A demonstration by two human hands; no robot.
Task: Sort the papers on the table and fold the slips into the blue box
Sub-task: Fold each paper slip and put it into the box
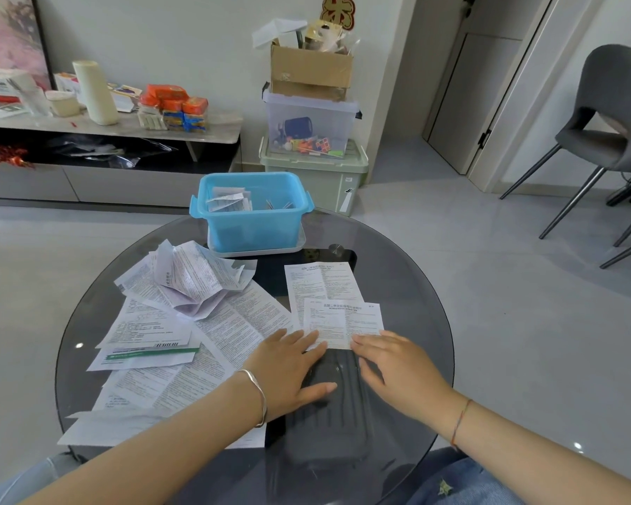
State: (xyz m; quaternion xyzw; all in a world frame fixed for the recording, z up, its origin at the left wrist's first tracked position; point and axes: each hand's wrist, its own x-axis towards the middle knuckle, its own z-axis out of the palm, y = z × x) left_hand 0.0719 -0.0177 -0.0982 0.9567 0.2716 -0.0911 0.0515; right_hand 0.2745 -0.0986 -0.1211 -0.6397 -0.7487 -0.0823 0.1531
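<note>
A blue box [255,227] stands at the far side of the round glass table [408,286], with several folded slips [230,200] inside. A small printed slip [343,322] lies flat in front of me, overlapping a larger sheet [321,282]. My left hand [288,366] rests flat, its fingertips on the slip's near left corner. My right hand [397,366] lies flat with fingertips on the slip's near right edge. A heap of crumpled and flat papers [183,308] covers the table's left half.
The blue box sits on a clear lid [299,246]. Beyond the table stand stacked storage bins [314,147] with a cardboard box [310,71] on top. A low cabinet [106,169] runs along the left wall. Grey chairs [605,133] stand at the right.
</note>
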